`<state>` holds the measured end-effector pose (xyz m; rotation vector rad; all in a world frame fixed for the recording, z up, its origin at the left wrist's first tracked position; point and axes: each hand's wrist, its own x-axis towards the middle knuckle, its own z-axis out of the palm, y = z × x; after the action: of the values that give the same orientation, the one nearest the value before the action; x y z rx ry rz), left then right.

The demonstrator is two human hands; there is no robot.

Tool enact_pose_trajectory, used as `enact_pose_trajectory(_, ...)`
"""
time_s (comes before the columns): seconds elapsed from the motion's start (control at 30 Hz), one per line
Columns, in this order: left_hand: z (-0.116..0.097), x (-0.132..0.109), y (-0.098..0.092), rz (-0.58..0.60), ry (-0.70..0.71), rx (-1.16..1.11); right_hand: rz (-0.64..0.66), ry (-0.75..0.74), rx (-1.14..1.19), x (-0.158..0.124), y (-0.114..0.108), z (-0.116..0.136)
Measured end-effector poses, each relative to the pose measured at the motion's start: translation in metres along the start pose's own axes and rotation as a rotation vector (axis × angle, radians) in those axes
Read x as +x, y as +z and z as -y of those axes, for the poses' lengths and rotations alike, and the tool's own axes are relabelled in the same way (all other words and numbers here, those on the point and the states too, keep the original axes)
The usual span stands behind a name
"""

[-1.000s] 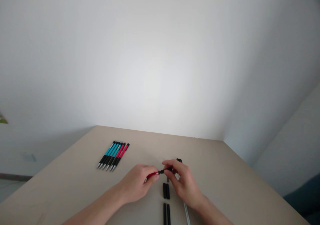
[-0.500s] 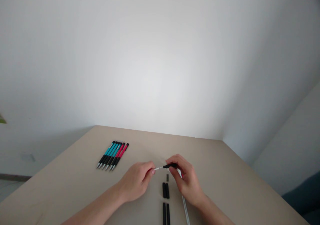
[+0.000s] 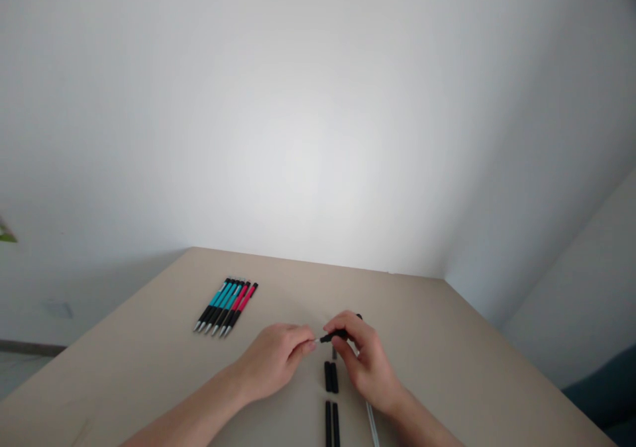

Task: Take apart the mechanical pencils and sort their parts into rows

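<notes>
My left hand (image 3: 278, 361) and my right hand (image 3: 365, 354) meet above the beige table (image 3: 149, 367), fingertips nearly touching. My right hand pinches a short black pen part (image 3: 334, 335) with a thin light tip that points to the left. My left hand's fingers are closed at that tip; what else they enclose is hidden. Just below the hands lie two short black grip sleeves (image 3: 330, 377) side by side, and two more black pieces (image 3: 331, 424) nearer me.
A neat row of several assembled pens (image 3: 226, 307), teal and red with black grips, lies at the back left of the table. A thin white refill (image 3: 371, 422) runs under my right wrist. A white wall stands behind the table.
A second ago a red barrel showed in my left hand; now it is out of sight. The hands parted slightly, baring a thin light rod, then closed together again.
</notes>
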<state>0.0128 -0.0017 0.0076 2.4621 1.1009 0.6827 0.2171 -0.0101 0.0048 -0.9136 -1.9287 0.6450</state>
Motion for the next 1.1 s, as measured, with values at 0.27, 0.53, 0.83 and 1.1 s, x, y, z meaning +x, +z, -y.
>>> enact_pose_trajectory(0.27, 0.000, -0.002, -0.001, -0.033, -0.001, -0.034, -0.019, 0.154, -0.049, 0.000, -0.010, 0.003)
enact_pose_trajectory(0.53, 0.001, -0.001, 0.002, -0.013, 0.051, -0.028, 0.089, 0.200, -0.184, 0.003, 0.005, 0.007)
enact_pose_trajectory(0.83, -0.001, -0.001, 0.001, 0.014, 0.049, -0.033, 0.081, 0.196, -0.128, 0.004, 0.006, 0.011)
enact_pose_trajectory(1.1, 0.003, -0.001, 0.002, -0.014, -0.051, -0.061, 0.054, 0.151, -0.242, 0.004, -0.028, -0.003)
